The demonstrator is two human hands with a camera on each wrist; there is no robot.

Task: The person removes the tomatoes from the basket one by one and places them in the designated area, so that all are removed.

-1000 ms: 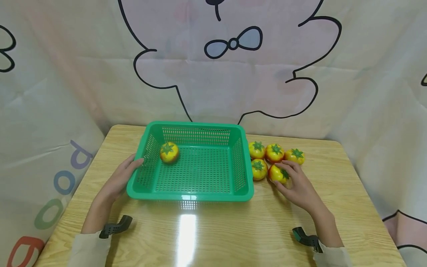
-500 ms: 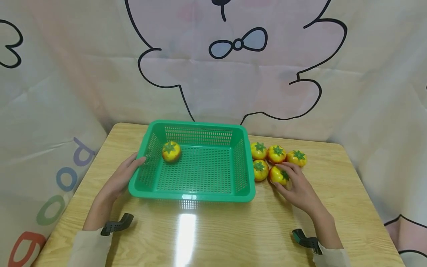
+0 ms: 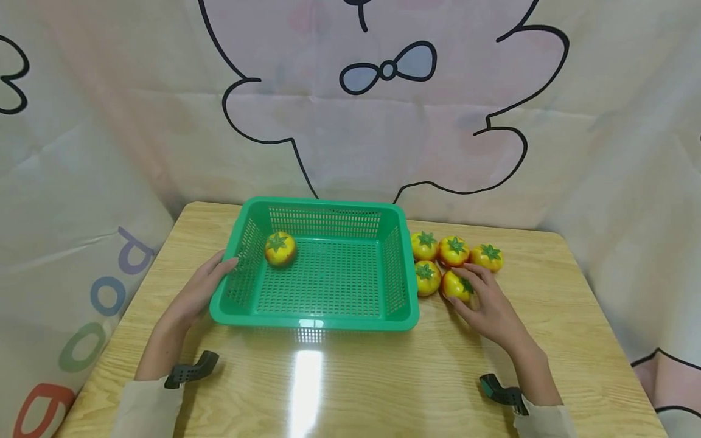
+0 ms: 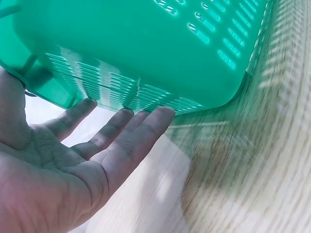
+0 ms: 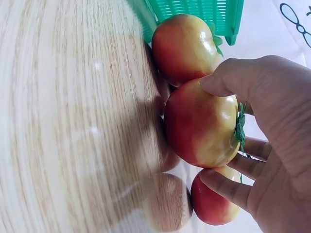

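A green plastic basket (image 3: 314,323) with slotted walls stands on the table. My left hand (image 3: 199,289) holds its left side, thumb over the rim. In the left wrist view, the fingertips (image 4: 163,114) lie against the slotted outer wall. One yellow-and-red tomato (image 3: 280,249) with a green star-shaped top sits inside, towards the left. To the right of the basket, my right hand (image 3: 493,307) holds the nearest tomato (image 5: 201,126) of a cluster between thumb and fingers. That tomato is tilted, its green top turned towards the palm.
Beside the held one are more tomatoes: one against the basket (image 3: 427,278), two behind (image 3: 423,246) and one at the far right (image 3: 486,258). A printed cloth (image 3: 372,134) hangs behind the wooden table (image 3: 383,389). Dark wrist mounts (image 3: 191,369) sit at both cuffs.
Both hands keep their places on the basket and the tomato. Only the head view has shifted slightly.
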